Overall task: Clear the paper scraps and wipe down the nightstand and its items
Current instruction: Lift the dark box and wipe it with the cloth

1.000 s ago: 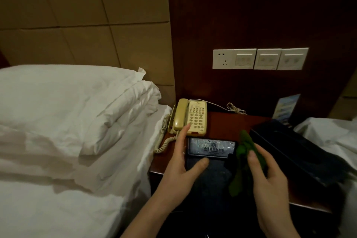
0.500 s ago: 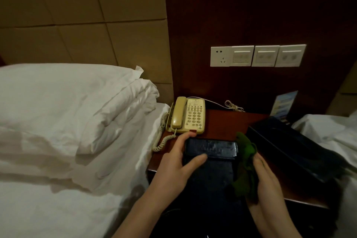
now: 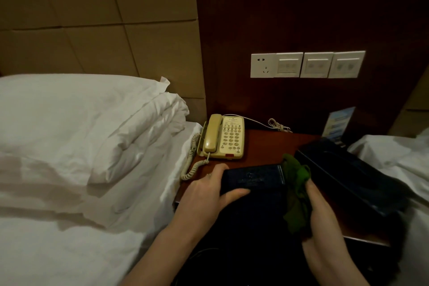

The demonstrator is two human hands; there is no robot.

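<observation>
A dark rectangular case (image 3: pixel 253 179) sits at the front of the reddish wooden nightstand (image 3: pixel 267 146). My left hand (image 3: pixel 209 193) grips the case's left end, fingers behind it and thumb across its front. My right hand (image 3: pixel 318 211) holds a bunched green cloth (image 3: pixel 297 195) against the case's right end. A cream corded phone (image 3: pixel 224 137) lies behind the case, apart from it. No paper scraps show on the visible tabletop.
A long dark tray (image 3: pixel 348 174) lies at the nightstand's right. A blue card (image 3: pixel 337 124) stands behind it. White pillows (image 3: pixel 81 123) and bedding lie at left, another bed (image 3: pixel 399 158) at right. Wall switches (image 3: pixel 306 65) hang above.
The case tipped from showing its glossy top to showing a dull dark face. My right hand turned and brought the cloth against its right end. My left hand kept its grip.
</observation>
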